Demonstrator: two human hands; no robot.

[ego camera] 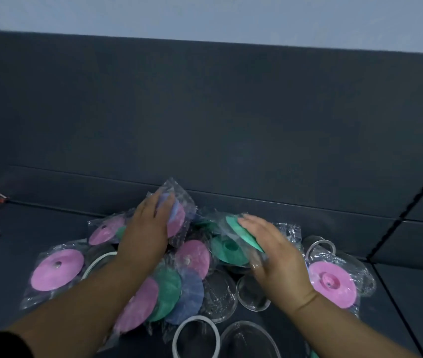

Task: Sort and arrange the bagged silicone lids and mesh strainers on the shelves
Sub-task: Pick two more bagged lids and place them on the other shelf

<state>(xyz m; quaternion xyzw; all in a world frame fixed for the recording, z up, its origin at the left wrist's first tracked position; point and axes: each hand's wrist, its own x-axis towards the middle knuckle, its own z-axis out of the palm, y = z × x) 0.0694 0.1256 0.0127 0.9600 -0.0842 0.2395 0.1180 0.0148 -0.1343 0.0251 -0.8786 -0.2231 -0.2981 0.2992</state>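
Bags of lids [56, 270] and mesh strainers [220, 290] are heaped on the shelf [24, 223], near its back edge. A blue-and-pink lid bag [179, 218] is gripped by the left hand [148, 228]; a green lid bag [241, 235] is gripped by the right hand [277, 257].

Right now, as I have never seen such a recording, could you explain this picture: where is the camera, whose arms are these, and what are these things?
There is no machine here. The single picture comes from a camera worn on a person's head, looking down at their own bare hands. The left hand holds up a blue-pink bag: a clear bag with a blue and a pink lid. The right hand grips a green bag, with a green lid inside. Under them, on a dark shelf, lies a pile of more bagged lids and mesh strainers.
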